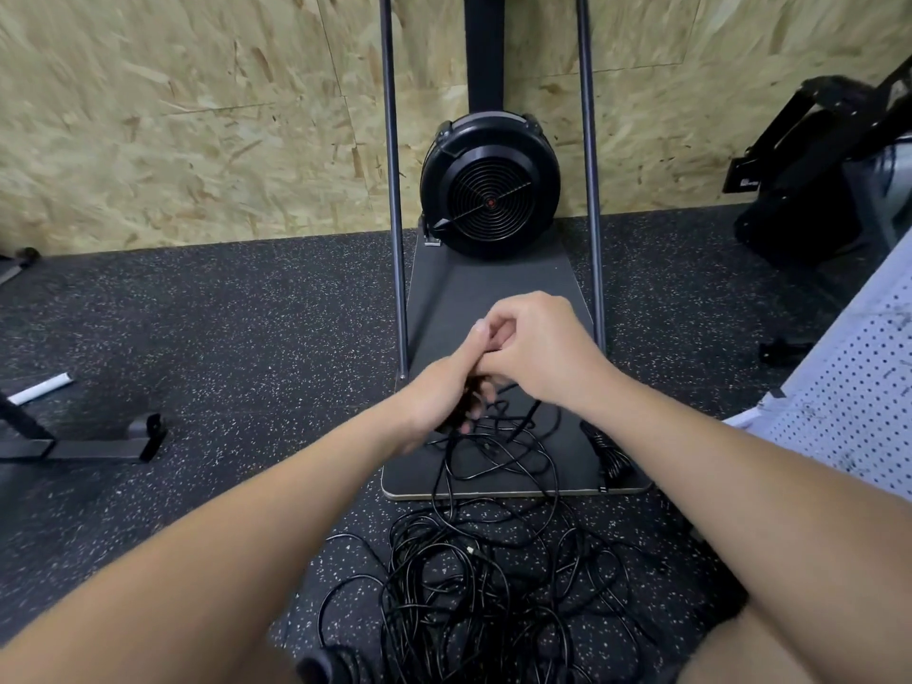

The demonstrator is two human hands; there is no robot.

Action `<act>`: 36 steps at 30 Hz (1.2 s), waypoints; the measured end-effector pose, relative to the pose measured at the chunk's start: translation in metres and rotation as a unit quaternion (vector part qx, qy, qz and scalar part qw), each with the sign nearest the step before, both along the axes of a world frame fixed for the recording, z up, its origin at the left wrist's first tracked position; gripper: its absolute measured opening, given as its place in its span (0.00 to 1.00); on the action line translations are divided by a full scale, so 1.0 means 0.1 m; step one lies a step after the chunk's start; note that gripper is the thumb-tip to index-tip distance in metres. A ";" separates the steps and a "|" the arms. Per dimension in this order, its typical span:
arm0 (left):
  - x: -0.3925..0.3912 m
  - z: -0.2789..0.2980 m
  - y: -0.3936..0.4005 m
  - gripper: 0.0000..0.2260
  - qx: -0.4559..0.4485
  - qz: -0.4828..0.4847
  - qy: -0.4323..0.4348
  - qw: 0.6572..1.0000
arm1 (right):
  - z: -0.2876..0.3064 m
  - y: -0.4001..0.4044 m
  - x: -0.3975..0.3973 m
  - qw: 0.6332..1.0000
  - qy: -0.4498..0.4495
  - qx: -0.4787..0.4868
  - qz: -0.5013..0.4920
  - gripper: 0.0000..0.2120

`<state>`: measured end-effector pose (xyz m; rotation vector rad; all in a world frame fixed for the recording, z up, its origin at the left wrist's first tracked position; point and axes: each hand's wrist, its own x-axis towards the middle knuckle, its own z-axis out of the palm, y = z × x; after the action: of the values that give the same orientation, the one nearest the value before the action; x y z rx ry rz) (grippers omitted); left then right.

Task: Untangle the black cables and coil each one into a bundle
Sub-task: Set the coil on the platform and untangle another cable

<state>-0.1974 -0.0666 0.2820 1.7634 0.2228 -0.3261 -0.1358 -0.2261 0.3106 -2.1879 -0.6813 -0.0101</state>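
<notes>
Between the two hands, held up over the near part of a dark platform, is a small gathered bunch of black cable [493, 427]. The left hand [444, 397] has its fingers curled round that bunch, and loops hang from below its palm. The right hand [533, 348] sits just above and against it, fingers bent and pinching a strand at the top of the bunch; the exact strand is hidden behind the knuckles. Holding the work raised like this looks meant to let the free length drop away under its own weight, so one cable can be told from the others.

Below the grip, the strands fall to the platform and run toward the person into the main tangle of cables [483, 599], a loose heap of overlapping loops on the speckled rubber floor [222, 338]. How many cables it holds I cannot tell. That heap is the main obstacle: any length drawn up will probably drag neighbouring loops with it.

Right of the grip, on the platform's edge, lies what looks like an already coiled cable bundle [609, 456], apart from the heap.

Beyond the grip, the platform [493, 298] carries a round black fan housing [488, 190] against the chipboard wall, flanked by two upright metal rods [395, 190]. Far left lie a black metal foot [98, 444] and a small white tube [42, 390]; far right stands a white perforated panel [858, 387].
</notes>
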 end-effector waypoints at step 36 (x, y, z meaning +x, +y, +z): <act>-0.02 -0.09 -0.11 0.10 -0.009 -0.025 -0.173 0.984 | 0.16 -0.09 0.11 0.929 0.208 0.268 -0.150 0.11</act>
<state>-0.1992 -0.0775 0.2729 1.7782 -0.0750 -0.0530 -0.1251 -0.2353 0.3269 -1.6644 -0.0768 0.0962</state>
